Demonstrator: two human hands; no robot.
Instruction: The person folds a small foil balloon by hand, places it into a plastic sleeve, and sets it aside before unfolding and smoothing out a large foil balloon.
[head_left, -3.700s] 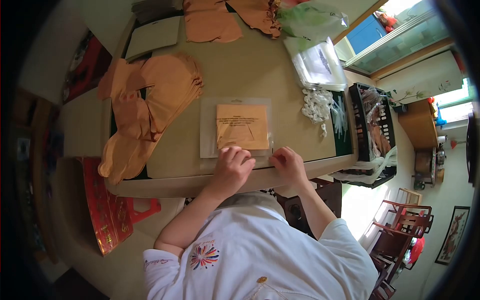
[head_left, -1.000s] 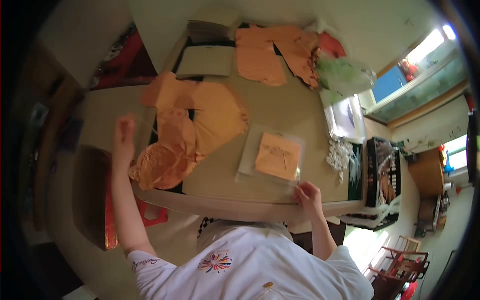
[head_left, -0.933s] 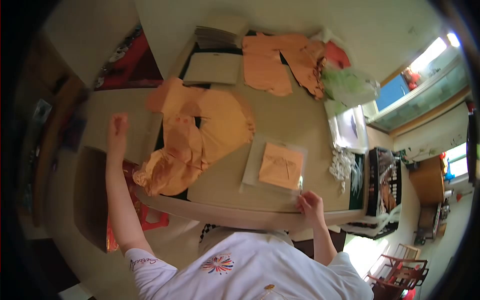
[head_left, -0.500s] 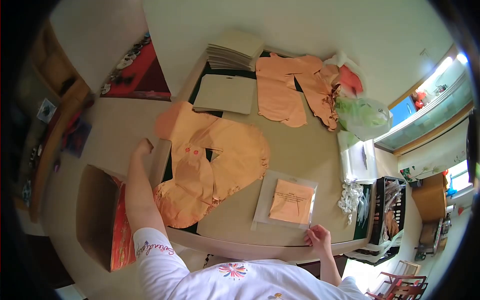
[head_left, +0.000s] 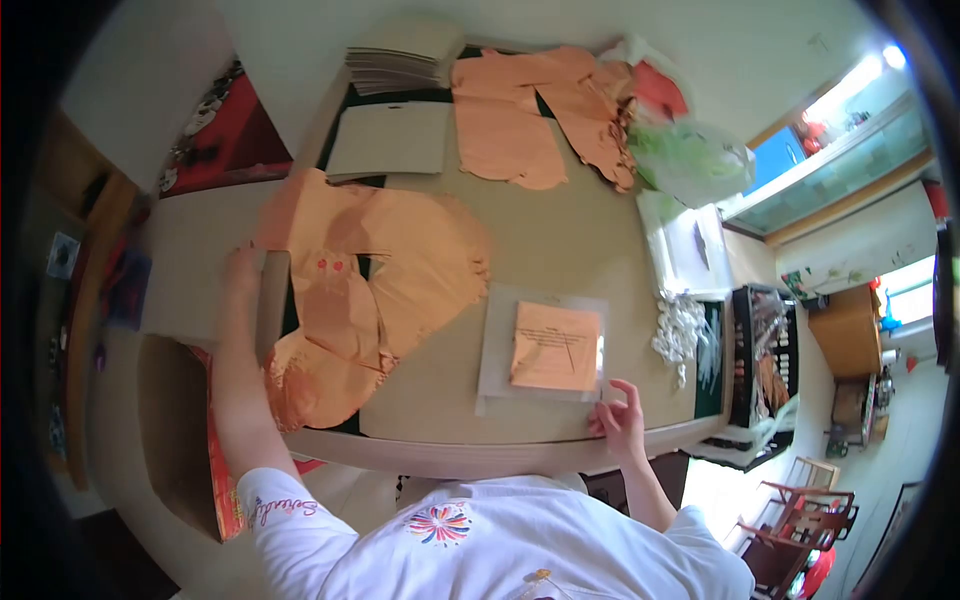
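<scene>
My left hand (head_left: pixel 241 265) is just past the table's left edge, beside a flat rose-gold foil balloon (head_left: pixel 430 235). Motion blur smears its fingers, and I see nothing in them. My right hand (head_left: pixel 620 418) is at the front edge of the table, by the lower right corner of a clear plastic packet (head_left: pixel 494 375). Its index finger is raised apart from the others, and it holds nothing I can see. Inside the packet lies a folded rose-gold foil piece (head_left: pixel 556 350) with printed text.
Grey cards (head_left: pixel 388 140) lie at the back left near a card stack (head_left: pixel 400 70). More flat foil (head_left: pixel 508 130) lies at the back. Plastic bags (head_left: pixel 690 165), clear sleeves (head_left: pixel 685 245) and white ribbon (head_left: pixel 678 330) line the right side. A cardboard box (head_left: pixel 175 430) stands left, a black crate (head_left: pixel 750 370) right.
The view has shifted, so the table appears higher and further left. My right index finger has straightened and lifted. My left hand stays past the left edge, now blurred.
</scene>
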